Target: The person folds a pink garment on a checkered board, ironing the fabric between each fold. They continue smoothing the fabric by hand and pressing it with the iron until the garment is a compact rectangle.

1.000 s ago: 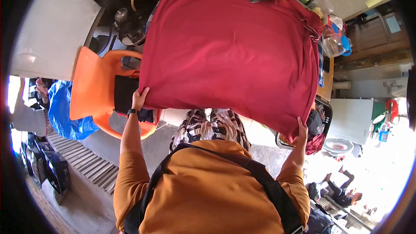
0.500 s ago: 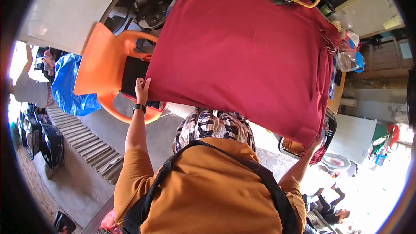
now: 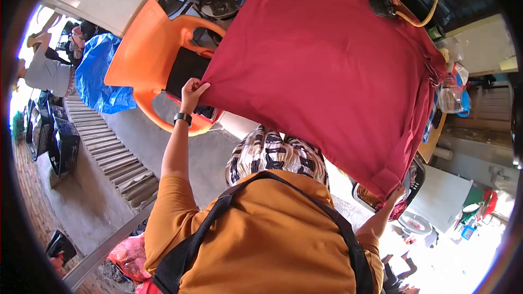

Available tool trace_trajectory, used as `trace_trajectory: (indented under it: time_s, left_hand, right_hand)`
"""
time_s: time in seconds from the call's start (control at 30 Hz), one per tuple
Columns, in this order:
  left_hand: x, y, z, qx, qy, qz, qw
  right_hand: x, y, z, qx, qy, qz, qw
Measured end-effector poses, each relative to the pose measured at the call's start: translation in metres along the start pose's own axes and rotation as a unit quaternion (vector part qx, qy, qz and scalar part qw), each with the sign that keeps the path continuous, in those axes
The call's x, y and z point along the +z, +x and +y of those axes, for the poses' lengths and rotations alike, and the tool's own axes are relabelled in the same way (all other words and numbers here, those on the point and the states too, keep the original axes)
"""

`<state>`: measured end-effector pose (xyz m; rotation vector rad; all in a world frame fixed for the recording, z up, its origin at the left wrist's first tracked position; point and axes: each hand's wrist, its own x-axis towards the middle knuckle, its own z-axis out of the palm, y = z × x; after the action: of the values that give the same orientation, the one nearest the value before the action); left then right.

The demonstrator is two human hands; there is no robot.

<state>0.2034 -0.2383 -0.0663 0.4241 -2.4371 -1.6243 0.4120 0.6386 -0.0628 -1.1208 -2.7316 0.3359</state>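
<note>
Deep red cloth point(image 3: 327, 71) lies spread over the desk point(image 3: 433, 142), and its near edge is held out toward the person standing in front of me. The left hand point(image 3: 192, 93), with a dark band at the wrist, pinches the near left corner between thumb and fingers. The right hand point(image 3: 394, 198) is closed on the near right corner, its fingers partly hidden, just above a dark basket point(image 3: 418, 177) of clothes. At the far edge sits what looks like an iron point(image 3: 380, 1) with a yellowish cord point(image 3: 436, 5). An orange chair point(image 3: 140, 49) stands beside the left hand, dark fabric point(image 3: 185, 69) on its seat, and a crumpled blue sheet point(image 3: 101, 76) shows behind it.
</note>
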Motion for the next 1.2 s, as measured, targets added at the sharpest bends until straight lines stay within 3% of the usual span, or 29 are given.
trace_trajectory:
  time_s: [0.13,0.2,0.23,0.27,0.33,0.37,0.47,0.5,0.53,0.57,0.6,0.67,0.7,0.73,0.8,0.87,0.93,0.97,1.0,1.07,1.1,1.13,1.17,1.2]
  left_hand:
    - [0.003,-0.014,0.012,0.007,0.037,0.050,0.998]
    - [0.023,-0.005,0.023,0.249,0.110,0.133,0.953]
    - [0.025,-0.006,0.030,0.284,0.126,0.128,0.942]
    - [0.025,-0.009,0.028,0.283,0.127,0.129,0.942]
    - [0.029,-0.010,0.024,0.071,-0.104,0.022,0.992]
    - [0.030,-0.008,0.023,0.036,-0.069,0.015,0.997]
    - [0.034,0.011,0.023,0.095,0.018,0.015,0.995]
    - [0.017,0.009,0.022,0.050,0.065,-0.071,0.994]
    - [0.011,0.008,0.021,0.050,0.064,-0.074,0.994]
    - [0.006,0.007,0.017,0.060,0.126,-0.141,0.980]
    - [0.001,0.009,0.014,0.070,0.187,-0.207,0.958]
    - [-0.011,0.023,0.008,0.046,0.188,-0.271,0.943]
    - [-0.015,0.028,0.004,-0.010,0.275,-0.314,0.909]
    - [-0.017,0.032,0.002,-0.064,0.358,-0.351,0.863]
    - [-0.016,0.030,-0.003,-0.005,0.478,-0.324,0.817]
    - [-0.027,0.025,-0.013,0.056,0.499,-0.335,0.797]
    - [-0.039,0.024,-0.044,-0.029,0.367,-0.338,0.866]
    - [-0.046,0.026,-0.076,-0.056,0.330,-0.329,0.883]
    - [-0.045,0.027,-0.097,-0.084,0.291,-0.321,0.897]
    - [-0.039,0.028,-0.062,-0.146,0.277,-0.381,0.870]
    - [-0.032,0.024,-0.048,-0.224,0.176,-0.377,0.881]
    - [-0.029,0.023,-0.036,-0.301,0.073,-0.368,0.877]
    - [-0.029,0.027,-0.026,-0.355,-0.080,-0.324,0.873]
    - [-0.030,0.042,-0.013,-0.352,-0.081,-0.327,0.873]
  right_hand:
    - [0.010,-0.011,0.003,-0.019,-0.023,0.040,0.999]
    - [0.019,-0.005,-0.003,-0.037,-0.016,0.064,0.997]
    - [0.020,-0.008,-0.007,-0.023,-0.016,0.059,0.998]
    - [0.019,-0.011,-0.009,-0.009,-0.017,0.053,0.998]
    - [0.025,-0.011,-0.009,-0.016,0.016,0.063,0.998]
    - [0.026,-0.010,-0.008,0.004,0.023,0.047,0.999]
    - [0.026,-0.007,0.003,0.006,-0.002,0.044,0.999]
    - [0.021,-0.012,-0.005,0.039,0.117,0.024,0.992]
    - [0.014,-0.013,-0.013,0.073,0.234,0.005,0.970]
    - [0.008,-0.010,-0.010,0.196,0.387,-0.090,0.897]
    - [0.002,-0.008,-0.008,0.198,0.387,-0.086,0.897]
    - [-0.015,-0.008,-0.001,0.206,0.390,-0.215,0.871]
    - [-0.048,-0.007,-0.040,0.146,0.090,-0.251,0.953]
    - [-0.065,-0.010,-0.062,0.154,0.090,-0.245,0.953]
    - [-0.084,-0.011,-0.079,0.029,0.086,-0.270,0.959]
    - [-0.069,-0.008,-0.060,0.067,0.108,-0.243,0.962]
    - [-0.044,-0.003,-0.031,-0.035,0.054,-0.129,0.990]
    - [-0.041,-0.006,-0.033,0.051,0.047,-0.184,0.980]
    - [-0.043,-0.012,-0.044,0.056,0.051,-0.173,0.982]
    - [-0.046,-0.020,-0.059,0.130,0.069,-0.188,0.971]
    - [-0.052,-0.011,-0.060,0.169,0.084,-0.246,0.951]
    - [-0.062,-0.002,-0.067,0.170,0.085,-0.240,0.952]
    - [-0.072,0.008,-0.076,0.193,0.230,-0.237,0.924]
    - [-0.081,0.018,-0.086,0.210,0.371,-0.229,0.875]
